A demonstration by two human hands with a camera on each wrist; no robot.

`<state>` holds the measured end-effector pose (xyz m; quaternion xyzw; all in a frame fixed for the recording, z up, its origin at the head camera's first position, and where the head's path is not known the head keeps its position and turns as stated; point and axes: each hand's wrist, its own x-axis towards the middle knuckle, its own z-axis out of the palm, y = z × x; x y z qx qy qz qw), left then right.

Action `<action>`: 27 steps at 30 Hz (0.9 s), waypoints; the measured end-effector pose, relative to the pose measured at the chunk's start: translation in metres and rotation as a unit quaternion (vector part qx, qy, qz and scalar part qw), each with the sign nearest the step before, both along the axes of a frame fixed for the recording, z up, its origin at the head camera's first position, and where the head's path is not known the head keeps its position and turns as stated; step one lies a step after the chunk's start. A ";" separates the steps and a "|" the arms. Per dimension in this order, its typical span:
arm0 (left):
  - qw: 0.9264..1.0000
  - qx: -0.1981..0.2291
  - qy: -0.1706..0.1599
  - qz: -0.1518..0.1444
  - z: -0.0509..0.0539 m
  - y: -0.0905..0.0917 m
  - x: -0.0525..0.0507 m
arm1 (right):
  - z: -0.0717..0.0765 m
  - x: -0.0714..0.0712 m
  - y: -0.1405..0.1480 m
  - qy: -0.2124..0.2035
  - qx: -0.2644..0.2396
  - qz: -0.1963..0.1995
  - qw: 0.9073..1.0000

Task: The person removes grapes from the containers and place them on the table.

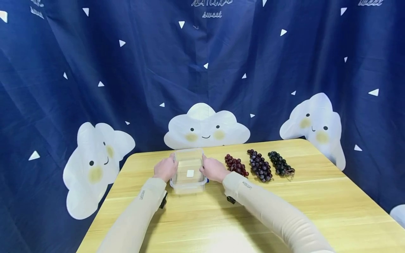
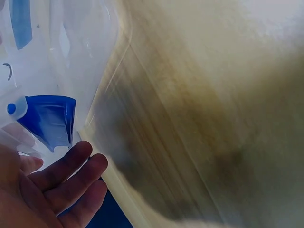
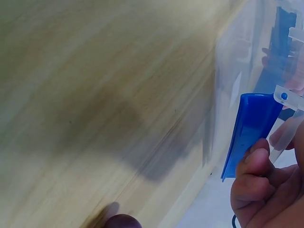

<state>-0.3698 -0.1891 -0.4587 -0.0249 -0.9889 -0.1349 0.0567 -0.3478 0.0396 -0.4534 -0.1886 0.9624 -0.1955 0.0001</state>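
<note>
On the table lies a clear rectangular plastic container (image 1: 190,188) with a small white label (image 1: 190,173) and blue side clips. My left hand (image 1: 166,168) grips its left side at the far end; in the left wrist view several fingers extend loosely below a blue clip (image 2: 50,118) that sticks outward. My right hand (image 1: 215,169) holds the opposite side. Its fingers curl beneath another blue clip (image 3: 254,123) in the right wrist view, close to a translucent edge strip. Whether the lid is lifted from the box I cannot tell.
Right of the container lie three bunches of grapes: red (image 1: 235,165), purple (image 1: 261,167) and black (image 1: 281,163). The wooden table (image 1: 196,221) reaches back to a blue curtain (image 1: 142,70) printed with clouds.
</note>
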 end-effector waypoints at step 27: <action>0.999 0.003 0.029 0.012 0.007 -0.006 -0.004 | 0.006 -0.005 -0.001 -0.002 0.008 -0.016 1.000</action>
